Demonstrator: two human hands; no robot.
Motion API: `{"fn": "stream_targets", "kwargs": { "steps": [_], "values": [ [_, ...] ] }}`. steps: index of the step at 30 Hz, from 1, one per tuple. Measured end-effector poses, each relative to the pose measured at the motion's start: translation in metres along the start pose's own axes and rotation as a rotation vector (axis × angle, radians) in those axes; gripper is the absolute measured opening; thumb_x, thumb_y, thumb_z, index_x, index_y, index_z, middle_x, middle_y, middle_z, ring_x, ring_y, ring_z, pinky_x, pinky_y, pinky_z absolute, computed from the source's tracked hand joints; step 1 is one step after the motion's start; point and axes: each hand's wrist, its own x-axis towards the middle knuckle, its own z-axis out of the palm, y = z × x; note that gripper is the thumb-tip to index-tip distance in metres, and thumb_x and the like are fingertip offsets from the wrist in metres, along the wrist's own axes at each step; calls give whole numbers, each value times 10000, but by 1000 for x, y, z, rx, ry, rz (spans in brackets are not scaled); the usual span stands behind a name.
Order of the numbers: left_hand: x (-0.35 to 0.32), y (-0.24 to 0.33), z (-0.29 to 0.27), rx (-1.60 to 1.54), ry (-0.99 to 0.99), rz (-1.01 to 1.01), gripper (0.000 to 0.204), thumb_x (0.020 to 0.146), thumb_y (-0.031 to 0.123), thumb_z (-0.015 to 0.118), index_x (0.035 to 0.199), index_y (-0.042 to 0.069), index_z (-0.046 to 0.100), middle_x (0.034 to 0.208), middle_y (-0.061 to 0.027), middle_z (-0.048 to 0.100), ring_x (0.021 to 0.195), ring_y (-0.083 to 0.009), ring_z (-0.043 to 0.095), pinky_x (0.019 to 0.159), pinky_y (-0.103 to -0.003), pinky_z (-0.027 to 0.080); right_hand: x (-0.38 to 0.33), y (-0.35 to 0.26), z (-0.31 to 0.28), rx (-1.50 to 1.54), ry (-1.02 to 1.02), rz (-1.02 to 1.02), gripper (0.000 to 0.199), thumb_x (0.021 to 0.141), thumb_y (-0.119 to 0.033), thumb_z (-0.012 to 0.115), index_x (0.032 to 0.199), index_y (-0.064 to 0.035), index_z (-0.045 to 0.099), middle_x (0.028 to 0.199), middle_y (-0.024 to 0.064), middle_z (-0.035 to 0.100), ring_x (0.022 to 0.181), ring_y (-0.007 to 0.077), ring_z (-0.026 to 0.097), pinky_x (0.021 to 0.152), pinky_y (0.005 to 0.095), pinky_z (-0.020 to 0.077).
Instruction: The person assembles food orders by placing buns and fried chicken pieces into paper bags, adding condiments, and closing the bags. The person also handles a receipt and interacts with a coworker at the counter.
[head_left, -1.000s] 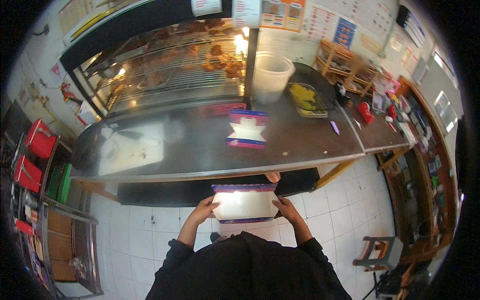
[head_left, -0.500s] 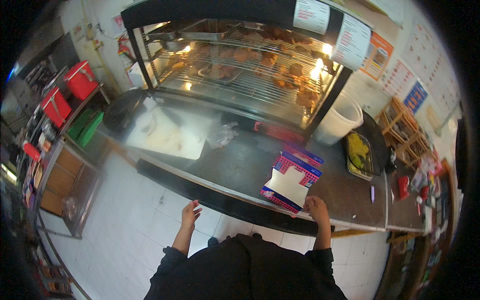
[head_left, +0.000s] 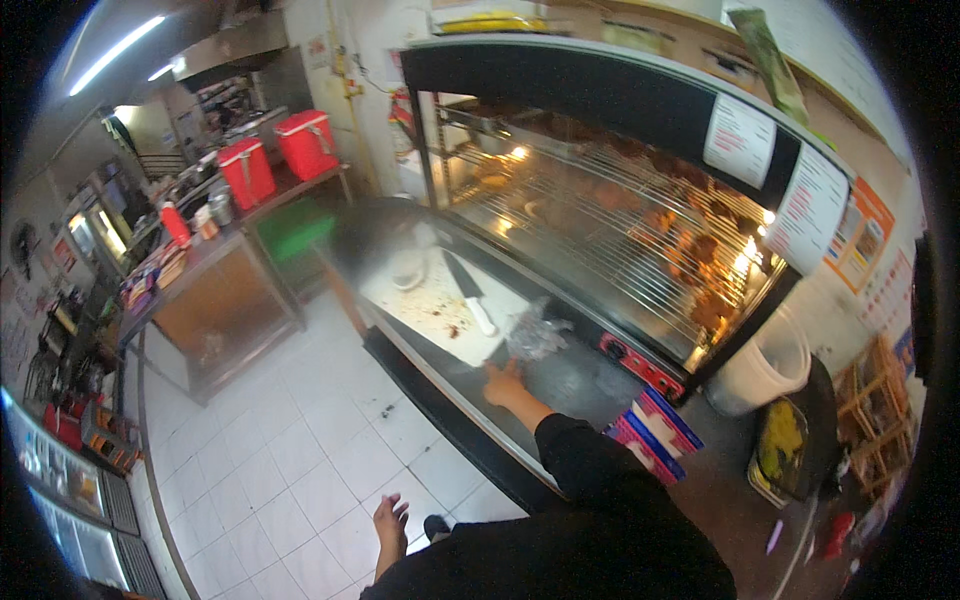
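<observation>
Right grip [head_left: 503, 384] spread near dark flat desk [head_left: 580, 383] front edge, beside crumpled clear plastic bag [head_left: 541, 336]; left grip [head_left: 391, 522] uncurled, well off edge.

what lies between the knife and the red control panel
A crumpled clear bag lies between the knife and the red control panel, in the head view.

The cutting board [head_left: 480, 350] is white, specked with brown; the knife [head_left: 466, 283] on it pairs a dark blade with a white handle. Clear, whitish-glinting plastic bag [head_left: 540, 335]. Cardboard packaging [head_left: 657, 437] in pink, deep blue and white, on a dark grey counter [head_left: 572, 385]. The display cabinet [head_left: 590, 110] is framed in black above a red control panel [head_left: 640, 362]. Far left, two red boxes [head_left: 245, 172] and a bright green crate [head_left: 295, 235]. The floor [head_left: 290, 485] is white, gridded by tile lines. At right, yellow food [head_left: 782, 435] and a lilac marker [head_left: 774, 537]. Black sleeve [head_left: 590, 455].
</observation>
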Motion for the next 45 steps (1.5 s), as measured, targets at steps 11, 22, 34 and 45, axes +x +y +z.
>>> {"fn": "stream_targets", "kwargs": {
  "steps": [11,22,34,45],
  "values": [
    [37,66,-92,19,193,244,226,874,242,539,1022,74,512,885,-62,576,754,-169,593,548,-238,422,-20,-145,14,335,651,-656,138,772,-114,588,876,-35,632,922,119,596,845,286,571,727,388,447],
    [154,189,-103,356,182,620,304,736,72,656,1003,16,522,948,-114,552,620,-161,586,550,-285,495,-81,-313,99,353,-135,-930,148,743,-38,554,836,-91,656,835,79,541,683,212,564,616,298,459],
    [299,287,-104,1189,166,737,388,644,-20,543,1014,63,625,1141,-80,540,786,-259,612,660,-360,500,133,-397,179,-120,-281,-942,289,728,-148,569,1005,-91,629,881,154,552,820,316,558,711,392,465],
    [451,429,-37,1111,61,950,475,721,-5,527,1190,43,472,1241,-148,463,981,-340,547,754,-395,492,339,-555,264,1098,-1130,-173,290,863,-197,471,1113,-55,506,1070,128,585,930,278,576,755,361,464]
  ]
}}
